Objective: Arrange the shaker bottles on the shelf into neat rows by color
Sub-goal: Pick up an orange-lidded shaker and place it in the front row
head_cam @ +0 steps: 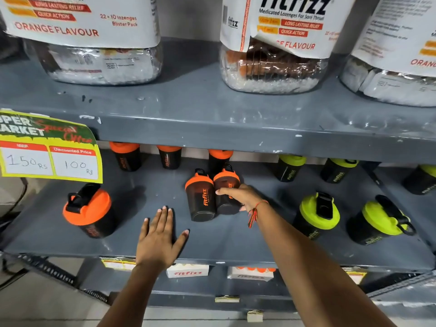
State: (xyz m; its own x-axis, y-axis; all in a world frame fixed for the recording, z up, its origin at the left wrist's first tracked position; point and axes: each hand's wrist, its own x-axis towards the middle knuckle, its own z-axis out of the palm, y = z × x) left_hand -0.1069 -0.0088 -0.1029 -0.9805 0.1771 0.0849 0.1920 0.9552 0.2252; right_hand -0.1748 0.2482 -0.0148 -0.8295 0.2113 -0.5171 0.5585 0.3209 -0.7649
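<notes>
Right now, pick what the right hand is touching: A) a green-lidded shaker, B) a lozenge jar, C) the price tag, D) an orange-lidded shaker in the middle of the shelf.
D: the right hand wraps its fingers around the orange-lidded shaker, which stands beside another orange one.

Grey metal shelving (212, 119) fills the view, paint chipped along its front edge. A yellow price tag (49, 152) hangs left; pale floor (35, 310) shows below
</notes>
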